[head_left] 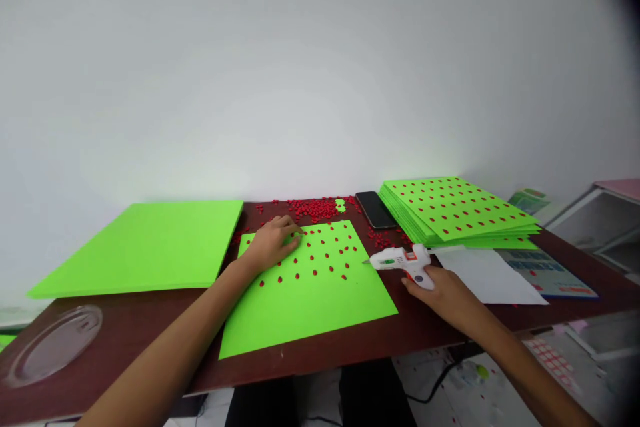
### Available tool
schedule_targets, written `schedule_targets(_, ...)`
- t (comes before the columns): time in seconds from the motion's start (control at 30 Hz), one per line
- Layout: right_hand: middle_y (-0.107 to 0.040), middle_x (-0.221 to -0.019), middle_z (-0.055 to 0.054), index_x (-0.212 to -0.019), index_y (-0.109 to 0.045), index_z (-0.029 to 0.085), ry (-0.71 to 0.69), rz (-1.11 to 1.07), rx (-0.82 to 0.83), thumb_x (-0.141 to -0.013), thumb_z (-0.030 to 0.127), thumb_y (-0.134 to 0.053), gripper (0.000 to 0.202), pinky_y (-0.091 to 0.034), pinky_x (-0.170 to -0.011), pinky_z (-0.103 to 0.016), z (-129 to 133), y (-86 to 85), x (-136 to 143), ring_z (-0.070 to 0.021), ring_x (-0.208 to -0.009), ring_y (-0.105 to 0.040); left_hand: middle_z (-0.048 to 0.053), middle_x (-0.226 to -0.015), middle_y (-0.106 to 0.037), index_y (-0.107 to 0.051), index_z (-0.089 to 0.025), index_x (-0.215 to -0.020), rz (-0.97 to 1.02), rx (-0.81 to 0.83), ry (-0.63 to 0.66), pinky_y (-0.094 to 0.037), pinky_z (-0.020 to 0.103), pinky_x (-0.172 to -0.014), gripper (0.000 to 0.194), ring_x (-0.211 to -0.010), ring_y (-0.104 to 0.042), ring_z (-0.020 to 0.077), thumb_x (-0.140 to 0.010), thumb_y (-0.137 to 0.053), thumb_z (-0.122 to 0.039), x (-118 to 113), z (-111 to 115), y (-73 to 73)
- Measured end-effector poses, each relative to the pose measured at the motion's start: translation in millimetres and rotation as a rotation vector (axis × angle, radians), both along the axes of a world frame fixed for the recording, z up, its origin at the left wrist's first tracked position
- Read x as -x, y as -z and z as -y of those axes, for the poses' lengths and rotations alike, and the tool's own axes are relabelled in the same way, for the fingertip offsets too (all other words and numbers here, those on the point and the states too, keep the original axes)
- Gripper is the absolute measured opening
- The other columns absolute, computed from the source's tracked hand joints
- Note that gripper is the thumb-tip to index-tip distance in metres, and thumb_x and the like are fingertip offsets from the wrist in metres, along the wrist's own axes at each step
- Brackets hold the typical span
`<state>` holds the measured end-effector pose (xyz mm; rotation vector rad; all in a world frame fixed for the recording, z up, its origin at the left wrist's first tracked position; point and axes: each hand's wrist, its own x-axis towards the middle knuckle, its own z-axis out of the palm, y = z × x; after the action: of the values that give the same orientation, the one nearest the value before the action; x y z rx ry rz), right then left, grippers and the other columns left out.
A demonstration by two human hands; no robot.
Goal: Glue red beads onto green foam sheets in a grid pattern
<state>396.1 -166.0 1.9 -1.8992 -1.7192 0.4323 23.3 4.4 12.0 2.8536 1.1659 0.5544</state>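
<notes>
A bright green sheet [305,303] lies on the dark red table, with rows of small red pieces across its upper part. Over the sheet's upper left area rests my left hand [273,242], its fingers bent toward the red pieces; whether it pinches one is too small to tell. My right hand [437,287] is wrapped round the handle of a white glue gun [400,259], whose nozzle points left at the sheet's right edge. Loose red pieces [315,209] are heaped behind the sheet.
Plain green sheets [145,247] are stacked at the left, near a clear round lid [57,345]. A black phone [375,209] lies behind the glue gun. Dotted green sheets [455,209] are piled at the right, behind white paper [490,275]. A cable hangs below the table.
</notes>
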Motion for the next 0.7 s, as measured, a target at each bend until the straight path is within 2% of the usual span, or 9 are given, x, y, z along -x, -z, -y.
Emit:
schedule_targets(0.1, -0.071, -0.063, -0.009, -0.06, -0.054, 0.026, -0.002, 0.01, 0.009, -0.082, 0.053, -0.056, 0.035, -0.043, -0.062, -0.035, -0.8, -0.1, -0.1, -0.0268, -0.061, -0.064, 0.009, -0.112, -0.065, -0.074, -0.022, -0.116, -0.003, -0.002, -0.001, -0.049, 0.041, -0.09, 0.029, -0.103, -0.06, 0.027, -0.103, -0.051, -0.034, 0.3, -0.8, 1.3)
schedule_targets(0.4, -0.075, -0.072, -0.01, -0.067, -0.059, 0.023, -0.021, 0.03, 0.055, -0.085, 0.05, -0.053, 0.033, -0.042, -0.065, -0.034, -1.5, 8.1, -5.9, -0.028, -0.069, -0.068, 0.009, -0.112, -0.065, -0.073, -0.023, -0.118, -0.002, -0.001, -0.003, -0.049, 0.041, -0.088, 0.029, -0.102, -0.059, 0.0269, -0.103, -0.051, -0.033, 0.5, -2.7, 4.0)
schedule_targets(0.7, -0.075, -0.074, -0.011, -0.069, -0.061, 0.023, -0.004, 0.046, 0.067, -0.082, 0.048, -0.051, 0.03, -0.043, -0.066, -0.035, -2.6, 3.5, -1.9, -0.0295, -0.071, -0.07, 0.009, -0.111, -0.065, -0.074, -0.024, -0.118, 0.015, 0.009, -0.006, -0.048, 0.04, -0.087, 0.027, -0.102, -0.059, 0.0268, -0.102, -0.053, -0.032, -0.8, -0.8, 2.1)
